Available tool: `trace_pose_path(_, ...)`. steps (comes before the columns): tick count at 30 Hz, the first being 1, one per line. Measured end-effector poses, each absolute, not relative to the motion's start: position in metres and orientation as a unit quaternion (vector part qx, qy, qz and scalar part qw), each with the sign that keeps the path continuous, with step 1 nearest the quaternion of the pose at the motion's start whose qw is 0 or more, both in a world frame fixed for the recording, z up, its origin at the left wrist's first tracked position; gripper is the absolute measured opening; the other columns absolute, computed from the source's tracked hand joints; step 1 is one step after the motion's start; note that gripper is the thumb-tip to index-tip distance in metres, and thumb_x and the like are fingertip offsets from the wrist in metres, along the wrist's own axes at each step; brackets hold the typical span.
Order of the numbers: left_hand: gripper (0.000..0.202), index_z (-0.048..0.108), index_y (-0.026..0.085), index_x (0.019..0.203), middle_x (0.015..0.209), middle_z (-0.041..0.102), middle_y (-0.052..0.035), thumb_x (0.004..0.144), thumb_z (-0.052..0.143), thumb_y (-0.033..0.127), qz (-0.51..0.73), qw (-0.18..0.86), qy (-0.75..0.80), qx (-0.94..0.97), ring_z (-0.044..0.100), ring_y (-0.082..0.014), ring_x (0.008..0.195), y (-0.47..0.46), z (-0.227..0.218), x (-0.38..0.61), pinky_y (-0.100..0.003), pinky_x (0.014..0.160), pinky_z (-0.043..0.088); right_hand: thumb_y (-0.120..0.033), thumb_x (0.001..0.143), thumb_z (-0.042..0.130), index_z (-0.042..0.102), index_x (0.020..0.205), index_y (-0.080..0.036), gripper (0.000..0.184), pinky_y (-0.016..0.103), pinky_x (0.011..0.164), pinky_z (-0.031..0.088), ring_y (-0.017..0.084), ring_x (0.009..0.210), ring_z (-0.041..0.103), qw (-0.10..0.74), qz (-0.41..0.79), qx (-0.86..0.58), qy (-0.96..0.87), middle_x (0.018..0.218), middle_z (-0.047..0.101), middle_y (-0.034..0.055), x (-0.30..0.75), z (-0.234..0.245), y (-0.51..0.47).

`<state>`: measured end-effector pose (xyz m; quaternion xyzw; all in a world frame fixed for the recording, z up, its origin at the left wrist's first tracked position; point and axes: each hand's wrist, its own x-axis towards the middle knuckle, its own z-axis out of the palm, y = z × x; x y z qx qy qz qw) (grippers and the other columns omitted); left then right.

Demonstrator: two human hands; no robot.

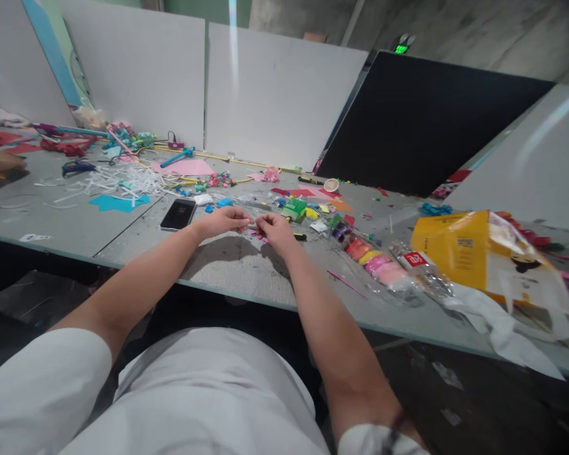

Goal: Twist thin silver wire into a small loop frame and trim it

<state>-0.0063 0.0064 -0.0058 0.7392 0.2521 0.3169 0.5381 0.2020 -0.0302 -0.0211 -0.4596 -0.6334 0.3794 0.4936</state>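
My left hand point(227, 220) and my right hand point(274, 229) meet over the front of the grey table point(239, 278), fingertips pinched almost together. Whatever lies between the fingertips is too small to make out. Left of my left hand lies a dark-screened phone point(178, 214). Just behind the hands are a blue lump point(224, 202) and a white packet point(202, 199). A green packet point(294, 209) and a yellow lump point(312, 214) sit beyond my right hand. A black-and-yellow cutter point(299, 237) shows partly beside my right wrist.
To the right lie a tray of coloured clay point(372, 260), a plastic bottle point(420, 265), a yellow bag point(448, 249) and a thin pink stick point(346, 284). White paper strips point(123, 181) and scissors point(78, 167) are at left. Another person's hand point(2, 162) reaches in at far left. Upright panels point(279, 95) stand behind.
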Motion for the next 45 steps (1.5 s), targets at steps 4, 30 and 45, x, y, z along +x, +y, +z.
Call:
trace_pose_path(4, 0.028, 0.073, 0.014, 0.095, 0.072, 0.065, -0.0003, 0.087, 0.080, 0.040, 0.304, 0.539, 0.259, 0.742, 0.060, -0.0115, 0.066, 0.002, -0.004, -0.004, -0.029, 0.070, 0.051, -0.055, 0.089, 0.069, 0.058, 0.075, -0.023, 0.037, 0.032, 0.060, 0.044, 0.016, 0.058, 0.052, 0.489, 0.308, -0.474, -0.664, 0.061, 0.059, -0.0014, 0.201, -0.020, -0.034)
trace_pose_path(30, 0.006, 0.066, 0.017, 0.073, 0.064, 0.056, 0.0039, 0.078, 0.069, 0.019, 0.416, 0.312, 0.269, 0.811, 0.045, -0.0116, 0.064, 0.011, -0.010, -0.001, -0.026, 0.063, 0.033, -0.051, 0.066, 0.089, 0.063, 0.091, -0.024, 0.045, 0.035, 0.066, 0.058, 0.018, 0.066, 0.068, 0.531, 0.451, -0.418, -0.583, 0.072, 0.072, -0.0002, 0.195, -0.027, -0.027)
trace_pose_path(45, 0.045, 0.071, 0.014, 0.080, 0.071, 0.061, -0.0018, 0.073, 0.086, 0.055, 0.319, 0.574, 0.252, 0.711, 0.057, -0.0111, 0.066, 0.006, -0.006, -0.008, -0.026, 0.065, 0.047, -0.052, 0.055, 0.097, 0.068, 0.090, -0.023, 0.054, 0.034, 0.076, 0.056, 0.016, 0.072, 0.068, 0.528, 0.526, -0.393, -0.538, 0.077, 0.073, -0.0007, 0.197, -0.014, -0.039)
